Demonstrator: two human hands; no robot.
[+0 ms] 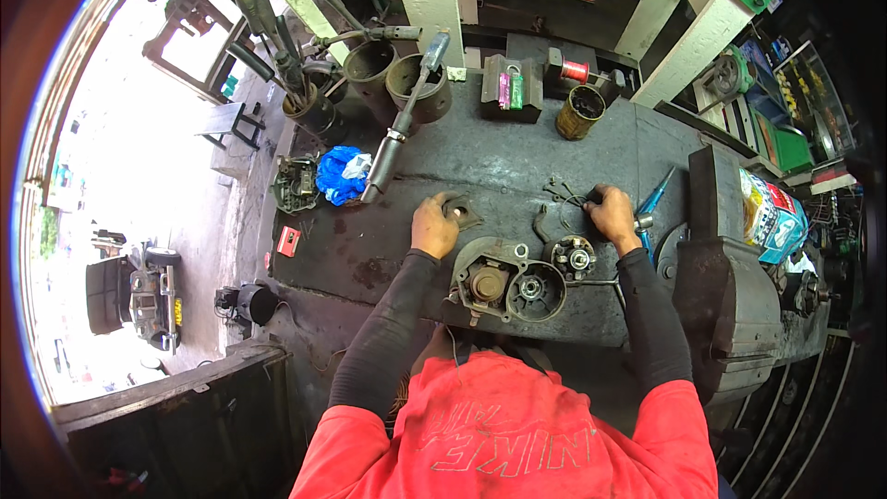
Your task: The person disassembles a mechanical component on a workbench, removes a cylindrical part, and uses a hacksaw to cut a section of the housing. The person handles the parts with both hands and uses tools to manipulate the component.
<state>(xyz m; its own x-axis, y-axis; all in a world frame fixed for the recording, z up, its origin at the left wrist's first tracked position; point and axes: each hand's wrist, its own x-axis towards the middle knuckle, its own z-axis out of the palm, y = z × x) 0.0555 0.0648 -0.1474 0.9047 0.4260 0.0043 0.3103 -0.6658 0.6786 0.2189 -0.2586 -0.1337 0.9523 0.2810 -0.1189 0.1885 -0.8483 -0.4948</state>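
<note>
My left hand (432, 227) is closed on the edge of a dark, flat metal piece (470, 213) with a bright spot or hole beside my fingers. My right hand (613, 216) lies on the bench with its fingers curled, its fingertips beside several thin dark rods or wires (565, 192); what is in its grip is hidden. Between my forearms sits a cast metal housing (494, 251) with two round openings, one with a brownish round part inside. A round metal part with studs (575, 259) stands to its right, below a small curved dark piece (540, 222).
The bench (527, 162) bears a blue-handled tool (658, 190) at right, beside a big vise-like metal block (721, 296). A long tool (393, 143) leans on open cans (432, 97). Blue cloth (340, 176) lies at left; a rusty tin (580, 113) stands behind.
</note>
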